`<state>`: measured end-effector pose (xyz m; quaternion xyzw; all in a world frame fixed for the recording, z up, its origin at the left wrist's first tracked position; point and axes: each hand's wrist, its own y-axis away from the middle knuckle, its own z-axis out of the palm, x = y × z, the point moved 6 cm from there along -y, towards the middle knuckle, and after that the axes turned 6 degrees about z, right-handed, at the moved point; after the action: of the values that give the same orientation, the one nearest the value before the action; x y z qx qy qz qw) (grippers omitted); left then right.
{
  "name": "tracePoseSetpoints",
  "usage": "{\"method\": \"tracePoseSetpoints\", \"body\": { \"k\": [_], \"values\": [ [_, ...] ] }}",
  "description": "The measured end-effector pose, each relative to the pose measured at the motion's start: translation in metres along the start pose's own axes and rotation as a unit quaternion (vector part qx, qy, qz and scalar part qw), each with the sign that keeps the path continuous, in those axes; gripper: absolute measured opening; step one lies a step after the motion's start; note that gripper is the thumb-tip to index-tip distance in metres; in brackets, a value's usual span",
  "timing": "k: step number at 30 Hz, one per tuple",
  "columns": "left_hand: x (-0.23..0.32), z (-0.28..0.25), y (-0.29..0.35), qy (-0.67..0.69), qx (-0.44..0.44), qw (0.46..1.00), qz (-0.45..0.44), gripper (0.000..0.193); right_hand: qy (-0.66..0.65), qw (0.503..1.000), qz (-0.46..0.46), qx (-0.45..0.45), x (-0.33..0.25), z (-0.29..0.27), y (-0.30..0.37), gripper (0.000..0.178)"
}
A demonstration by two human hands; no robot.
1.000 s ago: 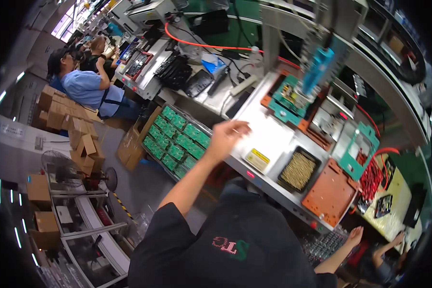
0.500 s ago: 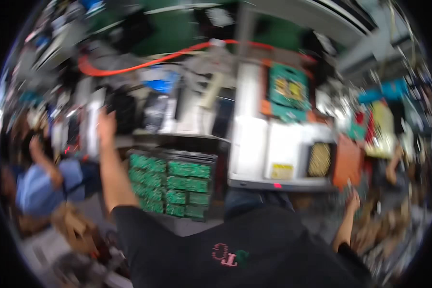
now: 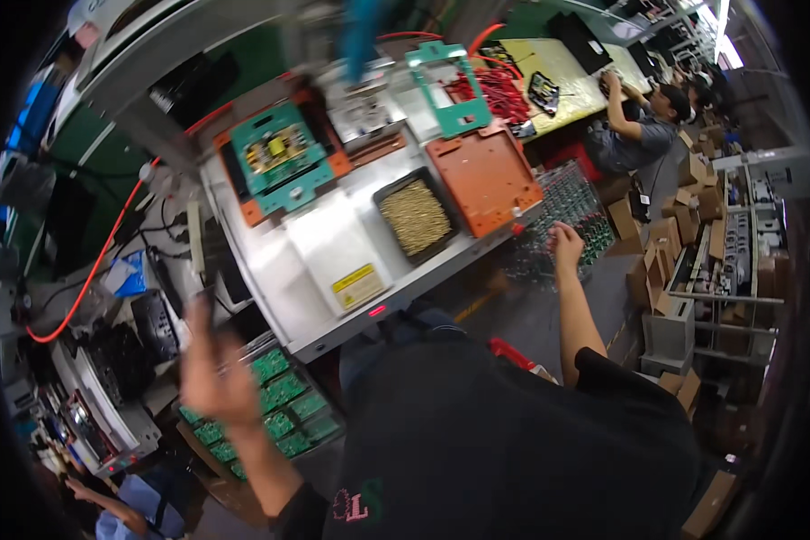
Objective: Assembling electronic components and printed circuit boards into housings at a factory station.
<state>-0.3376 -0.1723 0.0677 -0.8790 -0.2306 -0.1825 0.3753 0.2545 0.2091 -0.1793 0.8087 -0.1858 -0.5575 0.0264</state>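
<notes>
My left hand (image 3: 218, 373) is smeared by motion, raised over the tray of green circuit boards (image 3: 283, 389) left of the machine. Something dark shows by its fingertips, but I cannot tell whether it is held. On the right, my right hand (image 3: 564, 245) has its fingers curled together above a rack of boards (image 3: 594, 202) beside the bench; what they hold, if anything, is hidden. Nearest to it on the machine top lies an orange fixture plate (image 3: 486, 178). A black tray of small brass-coloured parts (image 3: 415, 217) sits beside that plate. A green and orange fixture (image 3: 283, 160) carries a circuit board.
A green frame (image 3: 448, 88) stands behind the orange plate, with red wires (image 3: 502, 94) next to it. A co-worker (image 3: 643, 126) works at the yellow-topped table (image 3: 558, 67). Cardboard boxes (image 3: 666, 243) stack at right. An orange hose (image 3: 108, 247) curves at left.
The view has swung right, so the machine now lies further left and turned. My right hand is now over the rack; my left hand now hangs over the board tray.
</notes>
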Motion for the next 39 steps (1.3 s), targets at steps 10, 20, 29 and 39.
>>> {"method": "tracePoseSetpoints", "body": {
  "k": [10, 20, 29, 39],
  "values": [
    [0.273, 0.327, 0.004, 0.034, -0.255, 0.916, 0.306, 0.038, -0.121, 0.992, -0.047, 0.005, -0.013, -0.062, -0.043, 0.02],
    [0.28, 0.385, 0.038, -0.12, -0.344, 0.885, 0.29, 0.037, 0.255, 0.955, -0.129, 0.083, 0.075, -0.188, -0.104, 0.021],
    [0.272, 0.364, 0.027, 0.042, -0.313, 0.935, 0.164, 0.028, 0.489, 0.858, -0.097, -0.128, 0.075, -0.114, -0.177, 0.033],
    [0.346, 0.325, 0.094, 0.294, -0.367, 0.882, -0.007, 0.043, -0.029, 0.972, -0.077, -0.222, -0.083, -0.077, -0.096, 0.038]
  ]
}}
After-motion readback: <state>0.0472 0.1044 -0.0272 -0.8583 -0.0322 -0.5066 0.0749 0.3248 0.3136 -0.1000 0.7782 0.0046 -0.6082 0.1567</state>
